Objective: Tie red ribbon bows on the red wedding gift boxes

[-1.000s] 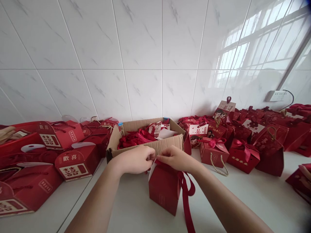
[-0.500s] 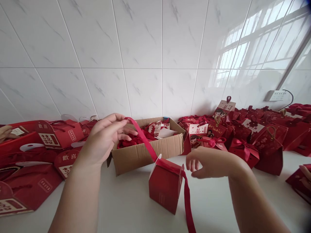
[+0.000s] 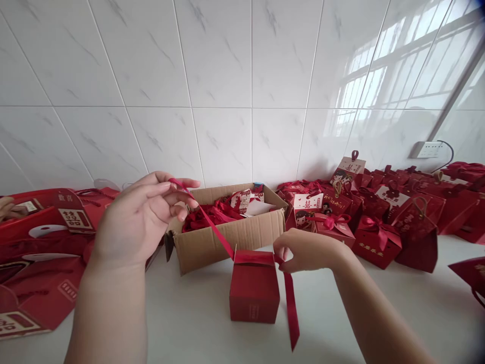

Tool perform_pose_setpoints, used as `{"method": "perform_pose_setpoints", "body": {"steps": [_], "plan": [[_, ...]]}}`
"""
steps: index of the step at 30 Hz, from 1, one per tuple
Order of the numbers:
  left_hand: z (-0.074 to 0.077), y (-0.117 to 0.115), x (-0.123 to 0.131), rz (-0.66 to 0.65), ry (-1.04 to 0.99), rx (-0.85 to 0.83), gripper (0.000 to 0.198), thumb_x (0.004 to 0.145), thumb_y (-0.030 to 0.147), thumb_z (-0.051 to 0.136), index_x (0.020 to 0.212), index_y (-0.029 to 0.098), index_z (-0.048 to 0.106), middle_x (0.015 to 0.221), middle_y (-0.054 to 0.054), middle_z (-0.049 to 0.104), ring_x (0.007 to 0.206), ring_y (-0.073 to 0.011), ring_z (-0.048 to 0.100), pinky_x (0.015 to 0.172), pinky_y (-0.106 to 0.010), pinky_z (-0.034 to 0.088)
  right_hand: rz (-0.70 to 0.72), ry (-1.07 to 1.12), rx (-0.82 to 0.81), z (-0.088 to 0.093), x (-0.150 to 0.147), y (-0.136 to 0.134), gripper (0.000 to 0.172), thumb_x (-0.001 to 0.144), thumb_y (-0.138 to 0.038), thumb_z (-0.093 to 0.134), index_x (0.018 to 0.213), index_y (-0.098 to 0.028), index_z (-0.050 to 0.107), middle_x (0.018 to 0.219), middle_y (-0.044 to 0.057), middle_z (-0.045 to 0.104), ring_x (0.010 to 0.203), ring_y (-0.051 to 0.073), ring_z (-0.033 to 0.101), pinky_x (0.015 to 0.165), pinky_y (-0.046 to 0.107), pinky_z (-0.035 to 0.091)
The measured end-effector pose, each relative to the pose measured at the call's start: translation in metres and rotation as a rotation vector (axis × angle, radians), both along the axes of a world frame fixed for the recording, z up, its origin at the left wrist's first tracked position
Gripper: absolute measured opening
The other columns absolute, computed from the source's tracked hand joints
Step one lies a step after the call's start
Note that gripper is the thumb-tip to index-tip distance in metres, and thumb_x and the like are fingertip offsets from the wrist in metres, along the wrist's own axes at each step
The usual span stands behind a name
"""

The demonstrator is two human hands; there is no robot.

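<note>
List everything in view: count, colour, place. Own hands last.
Gift box: 1, red, centre
Ribbon: 1, red, across box top, tail at its right
Carton: 1, brown, behind box
Ribbon heap: 1, red, in carton
Papers: few, white and red, in carton
Bow-tied boxes: 2, red, right
Right-hand boxes: many, mostly red
Left-hand boxes: several, red
Container: 1, red, far left
Power strip: 1, white, upper right
Cable: 1, black, at power strip
Tiles: many, white, back wall
Table: 1, white, below
Other person's hand: 1, left edge
Left grip: 1, bare, holding ribbon
Right grip: 1, bare, at box's right; pinch unclear
</note>
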State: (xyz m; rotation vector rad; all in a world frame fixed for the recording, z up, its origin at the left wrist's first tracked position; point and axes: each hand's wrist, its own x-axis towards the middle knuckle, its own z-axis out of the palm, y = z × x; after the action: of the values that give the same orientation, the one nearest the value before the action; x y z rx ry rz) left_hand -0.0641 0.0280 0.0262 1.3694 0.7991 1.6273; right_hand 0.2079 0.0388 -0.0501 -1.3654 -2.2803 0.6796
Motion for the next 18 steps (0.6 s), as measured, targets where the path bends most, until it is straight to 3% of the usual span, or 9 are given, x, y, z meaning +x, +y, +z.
{"method": "perform_pose_setpoints", "body": {"steps": [3,6,10,13,18], "plan": [[0.002,-0.002,-0.001,0.037,-0.032,0.011,0.013,0.074,0.011,0.047,0.066,0.014,0.057,0.075,-0.008,0.065,0.058,-0.0179,0.06,0.041,-0.022,0.04,0.162,-0.237,-0.1,0.005,0.002,0.005,0.009,0.063,-0.018,0.062,0.07,-0.023,0.061,0.08,0.004,0.068,0.071,0.019,0.061,0.055,0.027,0.042],[0.002,-0.003,-0.002,0.054,-0.034,0.014,0.013,0.072,0.01,0.049,0.065,0.014,0.059,0.073,-0.007,0.063,0.057,-0.0172,0.059,0.039,-0.022,0.039,0.127,-0.287,-0.109,0.008,0.008,0.009,0.013,0.066,-0.023,0.063,0.077,-0.021,0.058,0.082,0.002,0.064,0.07,0.016,0.058,0.053,0.024,0.039],[0.002,-0.004,-0.002,0.066,-0.033,0.034,0.012,0.071,0.011,0.051,0.063,0.014,0.059,0.07,-0.006,0.061,0.055,-0.0163,0.057,0.039,-0.022,0.038,0.07,-0.301,-0.223,0.013,0.019,0.008,0.031,0.069,-0.049,0.067,0.074,-0.019,0.062,0.067,0.0,0.056,0.056,0.012,0.05,0.045,0.021,0.033],[0.002,-0.005,-0.001,0.077,-0.025,0.037,0.012,0.071,0.012,0.051,0.063,0.014,0.059,0.07,-0.005,0.061,0.055,-0.0156,0.057,0.04,-0.022,0.038,0.005,-0.248,-0.338,0.016,0.027,0.006,0.048,0.07,-0.063,0.06,0.058,-0.017,0.055,0.057,-0.001,0.049,0.044,0.008,0.041,0.038,0.021,0.028],[0.005,-0.009,0.0,0.086,-0.04,0.015,0.015,0.074,0.011,0.051,0.064,0.015,0.061,0.069,-0.004,0.062,0.057,-0.0136,0.056,0.044,-0.022,0.04,-0.026,-0.002,-0.277,0.02,0.045,0.001,0.053,0.075,-0.061,0.058,0.05,-0.017,0.043,0.049,-0.005,0.032,0.04,0.005,0.025,0.037,0.022,0.019]]}}
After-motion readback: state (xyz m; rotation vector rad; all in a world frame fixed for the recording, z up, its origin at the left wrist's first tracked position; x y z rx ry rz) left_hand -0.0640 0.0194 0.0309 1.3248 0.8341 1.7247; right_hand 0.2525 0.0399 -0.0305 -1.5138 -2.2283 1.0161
